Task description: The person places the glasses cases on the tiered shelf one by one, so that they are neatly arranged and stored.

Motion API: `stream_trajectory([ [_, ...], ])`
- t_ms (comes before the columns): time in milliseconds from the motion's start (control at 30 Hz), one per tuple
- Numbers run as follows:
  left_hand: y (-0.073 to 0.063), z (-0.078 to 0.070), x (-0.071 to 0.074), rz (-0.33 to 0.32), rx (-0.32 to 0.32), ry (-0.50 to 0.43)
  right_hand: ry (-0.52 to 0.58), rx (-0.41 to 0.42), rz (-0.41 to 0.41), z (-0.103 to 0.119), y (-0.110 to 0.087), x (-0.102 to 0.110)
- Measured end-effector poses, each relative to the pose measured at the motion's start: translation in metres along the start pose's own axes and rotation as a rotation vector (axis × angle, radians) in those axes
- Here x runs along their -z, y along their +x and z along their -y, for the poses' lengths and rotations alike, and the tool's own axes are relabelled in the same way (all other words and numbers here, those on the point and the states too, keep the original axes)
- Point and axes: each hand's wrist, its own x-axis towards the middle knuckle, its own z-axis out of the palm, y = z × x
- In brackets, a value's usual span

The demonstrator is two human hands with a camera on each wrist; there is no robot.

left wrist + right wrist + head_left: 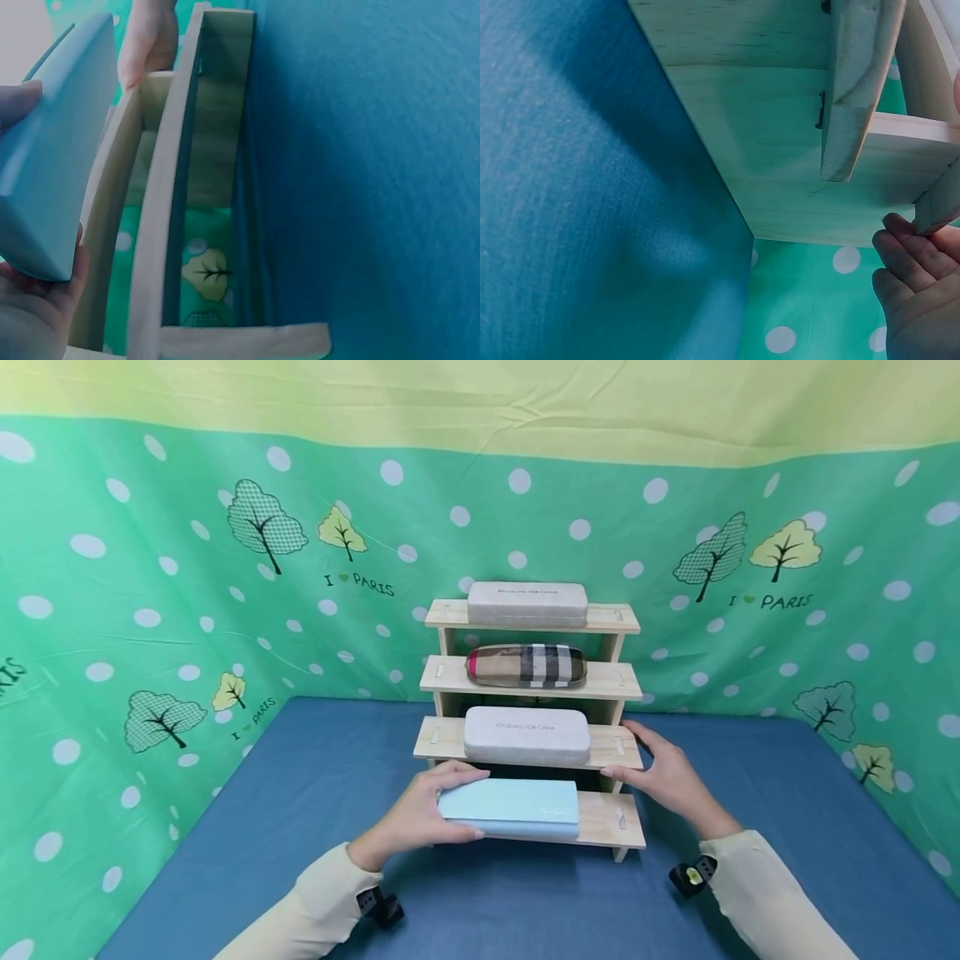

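A light blue glasses case [510, 806] is in my left hand [423, 810], which grips its left end, thumb at the front and fingers behind. It is over the lowest step of a wooden stepped rack [611, 818]; whether it touches the board I cannot tell. In the left wrist view the case [64, 150] shows on edge beside the boards. My right hand [671, 777] holds the right end of the second step from the bottom, thumb at the front edge. In the right wrist view the fingers [907, 259] curl against that board's end.
Higher steps carry a white case [527, 735], a plaid case [525, 666] and another white case [527, 604] on top. The rack stands on a blue cloth-covered table [510, 910]. Behind hangs a green dotted curtain [480, 535].
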Motion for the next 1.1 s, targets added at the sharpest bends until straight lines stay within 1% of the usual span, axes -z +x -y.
stream_trajectory([
  [100, 0.002, 0.003, -0.005, 0.008, 0.01, 0.012, 0.0, 0.002, -0.001, 0.0, 0.001, 0.0],
  [300, 0.005, 0.006, -0.012, 0.016, 0.074, -0.013, -0.003, 0.005, -0.004, 0.0, 0.001, 0.0],
  [367, 0.006, 0.007, -0.014, 0.016, 0.084, -0.018, -0.001, 0.006, -0.003, -0.001, 0.001, 0.0],
  [600, 0.009, 0.01, -0.02, 0.02, 0.066, -0.007, 0.004, 0.006, -0.008, -0.002, 0.002, 0.0],
  [833, 0.012, 0.011, -0.024, 0.01, 0.081, 0.03, 0.01, 0.007, -0.004, -0.003, 0.001, -0.001],
  [1033, 0.014, 0.012, -0.026, 0.002, 0.05, 0.044, 0.014, 0.014, -0.003, -0.003, 0.0, -0.001],
  [1100, 0.014, 0.012, -0.027, 0.003, 0.049, 0.044, 0.011, 0.013, -0.001, -0.002, 0.0, -0.001],
])
